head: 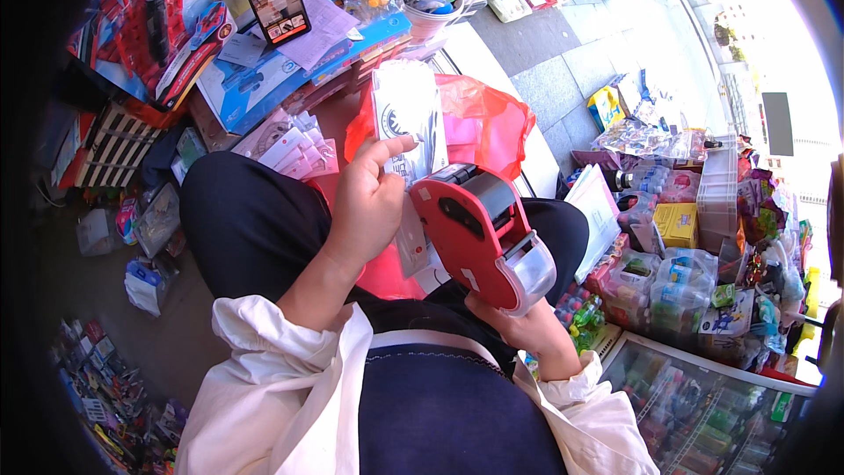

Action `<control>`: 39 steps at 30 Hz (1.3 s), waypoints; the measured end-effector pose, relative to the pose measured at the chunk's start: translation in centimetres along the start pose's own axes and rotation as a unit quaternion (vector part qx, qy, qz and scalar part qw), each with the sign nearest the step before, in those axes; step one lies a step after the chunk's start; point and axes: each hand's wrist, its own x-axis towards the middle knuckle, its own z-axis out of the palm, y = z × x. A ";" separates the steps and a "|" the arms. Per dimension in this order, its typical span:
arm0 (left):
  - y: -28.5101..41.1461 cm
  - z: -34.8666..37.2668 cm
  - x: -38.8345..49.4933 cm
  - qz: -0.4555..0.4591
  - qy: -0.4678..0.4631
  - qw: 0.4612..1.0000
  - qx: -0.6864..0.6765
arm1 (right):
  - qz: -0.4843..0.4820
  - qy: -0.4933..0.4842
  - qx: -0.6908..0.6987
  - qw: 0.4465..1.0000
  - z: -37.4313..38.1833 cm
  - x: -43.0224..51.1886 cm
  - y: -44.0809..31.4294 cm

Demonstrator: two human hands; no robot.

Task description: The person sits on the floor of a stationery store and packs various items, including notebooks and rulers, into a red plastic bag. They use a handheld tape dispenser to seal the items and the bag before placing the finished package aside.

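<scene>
My left hand point(372, 204) is over the left edge of a stack of flat, clear-wrapped white packets point(412, 102), its index finger extended across the front. Whether it grips them is unclear, as the other fingers are partly hidden. In my right hand point(524, 330) is a red handheld device point(461, 231), seemingly a price labeller, with a clear cover at its lower end. This device stands just right of my left hand, over my lap. Behind the packets spreads a translucent red plastic bag point(488, 115). Pink-and-white packets point(300, 145) lie beyond my left knee.
A phone point(275, 0) stands propped on papers and blue boxes point(264, 92) ahead. Beside them is a tub point(428, 20) of wrapped goods. Bottle packs point(682, 284), a yellow carton point(676, 224) and a glass-topped case point(705, 402) are at right. Small packaged goods lie at lower left.
</scene>
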 end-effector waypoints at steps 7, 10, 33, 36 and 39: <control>0.3 -0.2 0.2 -0.013 -0.015 1.000 -0.011 | 0.057 0.038 0.201 0.977 -0.8 -2.4 1.5; 0.1 0.2 0.2 -0.017 -0.020 0.999 -0.038 | 0.037 0.046 0.307 0.950 -0.5 -2.7 1.7; 0.1 0.4 0.3 -0.029 -0.008 0.986 -0.164 | -0.096 0.129 0.304 0.939 -0.1 0.1 1.3; -0.2 0.9 0.3 -0.032 -0.010 0.978 -0.208 | -0.018 0.157 0.366 0.917 0.8 0.2 1.3; -0.5 0.9 0.3 -0.033 -0.018 0.981 -0.189 | -0.002 0.106 0.388 0.916 1.1 1.0 1.5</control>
